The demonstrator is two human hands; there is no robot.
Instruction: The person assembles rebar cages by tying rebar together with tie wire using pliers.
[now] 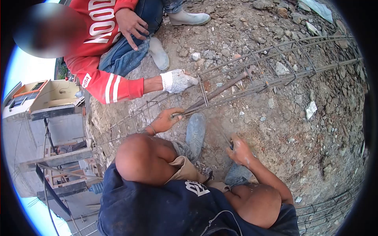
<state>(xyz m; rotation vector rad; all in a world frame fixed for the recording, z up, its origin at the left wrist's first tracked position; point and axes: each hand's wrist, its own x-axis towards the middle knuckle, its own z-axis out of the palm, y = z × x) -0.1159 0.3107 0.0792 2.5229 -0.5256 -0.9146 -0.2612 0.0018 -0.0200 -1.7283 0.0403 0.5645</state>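
A long cage of thin rebar [271, 84] with square stirrups runs diagonally across the dirt in front of me. My left hand [166, 120] is closed around the near bars of this cage. A long brown bar [224, 87] with a notched, wider end lies through the cage. My right hand [241, 152] is closed on a thin tool [227, 142] with a dark handle, held above the ground apart from the cage. Motion blur hides the tool's tip and its exact kind. Across the cage, a co-worker's gloved hand [179, 81] touches a stirrup.
The co-worker in a red sweatshirt [100, 67] crouches opposite me. More rebar [328, 212] lies at the lower right. Stones and a pale rock fragment [311, 109] dot the rough dirt. A concrete structure [59, 141] stands on the left.
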